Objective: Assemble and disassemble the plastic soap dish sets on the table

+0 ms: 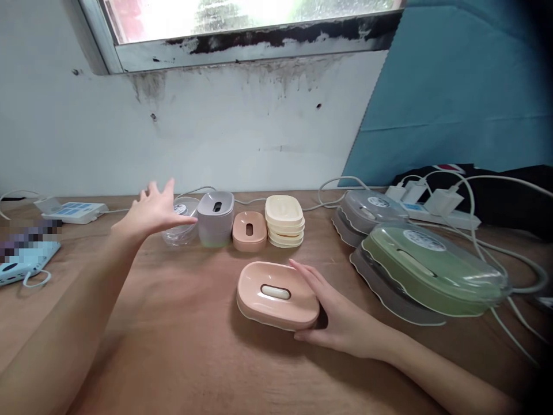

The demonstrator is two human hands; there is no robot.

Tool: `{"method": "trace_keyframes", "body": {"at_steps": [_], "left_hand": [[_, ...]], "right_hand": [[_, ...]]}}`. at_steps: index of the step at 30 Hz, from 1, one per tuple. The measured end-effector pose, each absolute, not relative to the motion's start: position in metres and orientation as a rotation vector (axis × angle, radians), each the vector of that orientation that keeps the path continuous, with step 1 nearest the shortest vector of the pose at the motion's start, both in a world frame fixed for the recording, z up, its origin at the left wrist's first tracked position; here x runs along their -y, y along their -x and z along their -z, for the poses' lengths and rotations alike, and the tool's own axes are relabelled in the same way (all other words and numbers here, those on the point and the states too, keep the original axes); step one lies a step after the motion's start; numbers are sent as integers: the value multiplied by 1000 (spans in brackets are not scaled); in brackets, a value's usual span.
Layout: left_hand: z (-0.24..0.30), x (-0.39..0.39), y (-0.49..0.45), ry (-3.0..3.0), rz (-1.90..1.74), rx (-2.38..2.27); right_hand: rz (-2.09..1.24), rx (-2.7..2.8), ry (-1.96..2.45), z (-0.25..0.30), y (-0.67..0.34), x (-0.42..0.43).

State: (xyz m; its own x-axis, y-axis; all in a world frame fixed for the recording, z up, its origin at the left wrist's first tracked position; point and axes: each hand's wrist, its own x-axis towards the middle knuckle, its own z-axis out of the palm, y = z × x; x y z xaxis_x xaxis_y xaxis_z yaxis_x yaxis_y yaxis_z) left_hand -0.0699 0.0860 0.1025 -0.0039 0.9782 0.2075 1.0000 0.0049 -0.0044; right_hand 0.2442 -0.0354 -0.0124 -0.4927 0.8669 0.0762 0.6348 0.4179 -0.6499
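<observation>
As I follow from afar through the head view, the right hand (334, 320) grips a peach dish (276, 306) by its right end, the fingers laid over the far edge and the thumb tucked along the near one, wrist nearly straight and forearm slanting in from the dish's near right. The dish, its oval slot showing a pale strip inside, is over the wooden table (173, 351), slotted face up; whether its underside touches the wood, I cannot tell. Beyond the dish and to its left, the left hand (155, 212) is raised at the end of a long, stretched arm, fingers fanned, thumb pointing right, the grasp wide and nothing seen in it. It is nearest to the clear plastic bowls (179, 234) and the grey container stack (216, 226), both beyond the dish to its left; from my seat I cannot tell whether the thumb meets either. Behind the dish stand a second peach container (249, 243) and a cream stack (285, 216). To the right of the dish lie a clear-covered green stack (425, 271) and, farther back, a clear-covered grey one (369, 210).
</observation>
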Motion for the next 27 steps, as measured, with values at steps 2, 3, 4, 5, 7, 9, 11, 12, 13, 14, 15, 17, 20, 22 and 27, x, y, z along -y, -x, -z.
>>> {"method": "trace_keyframes", "body": {"at_steps": [2,3,4,5,7,9,11,12,13,14,15,17,20,22,27], "left_hand": [[-110,-59,44,2360,321,1872],[-109,-46,29,2614,347,1641],[-106,-34,14,2880,271,1396],[-99,-25,0,3089,141,1173],[-80,-16,-21,3293,-80,917],[-61,-16,-32,3382,-212,915],[-49,-21,-33,3410,-182,931],[-46,-24,-32,3417,-139,920],[-45,-27,-30,3427,-102,902],[-45,-29,-28,3442,-76,890],[-47,-30,-26,3463,-63,893],[-51,-33,-23,3500,-42,947],[-59,-35,-20,3524,-14,1047],[-65,-35,-19,3504,13,1089],[-83,-34,-13,3284,-55,1400]], "right_hand": [[-768,2240,1261,12,-244,37],[-757,2218,1236,12,-244,37],[-747,2194,1205,11,-244,38],[-741,2170,1179,11,-245,38],[-747,2136,1152,9,-246,39],[-789,2119,1150,9,-247,39],[-868,2089,1151,11,-247,40],[-915,2069,1140,12,-247,40],[-956,2050,1128,13,-247,39],[-988,2038,1120,14,-247,39],[-1003,2037,1121,15,-247,39],[-995,2053,1147,18,-248,39],[-912,2090,1211,21,-249,38],[-832,2135,1232,21,-250,37],[-671,2289,1201,14,-254,35]]}}
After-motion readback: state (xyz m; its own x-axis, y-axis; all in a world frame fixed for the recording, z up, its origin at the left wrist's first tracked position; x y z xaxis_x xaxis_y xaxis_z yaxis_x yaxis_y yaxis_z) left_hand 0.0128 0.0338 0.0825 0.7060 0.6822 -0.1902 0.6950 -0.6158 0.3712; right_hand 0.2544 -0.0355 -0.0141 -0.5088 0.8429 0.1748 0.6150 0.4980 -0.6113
